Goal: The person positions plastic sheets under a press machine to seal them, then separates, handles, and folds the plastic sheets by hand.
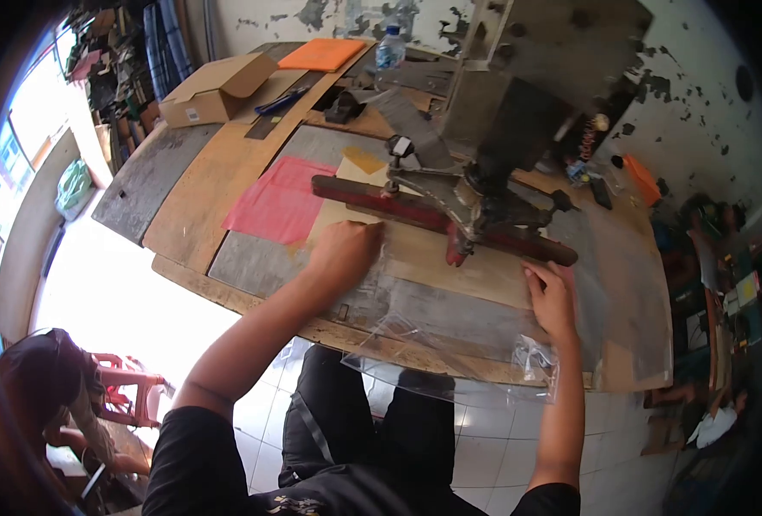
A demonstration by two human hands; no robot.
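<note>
My left hand (346, 251) is closed over the left part of a cream sheet (449, 258), just in front of a dark red press bar (381, 198). A glossy edge shows beside its fingers, but what they grip is hidden. My right hand (553, 297) has its fingers curled together at the sheet's right end, below the other end of the bar. I cannot make out what is between them. A clear plastic sheet (449, 361) hangs over the table's front edge, crumpled near my right wrist. The press (475, 198) stands over the cream sheet.
Pink sheet (278, 202) lies left of the press. Farther back are a cardboard box (213, 90), an orange sheet (322, 53), a blue-handled tool (282, 101) and a water bottle (390, 50). Clear plastic (630, 301) covers the table's right side. Another person (63, 404) sits at lower left.
</note>
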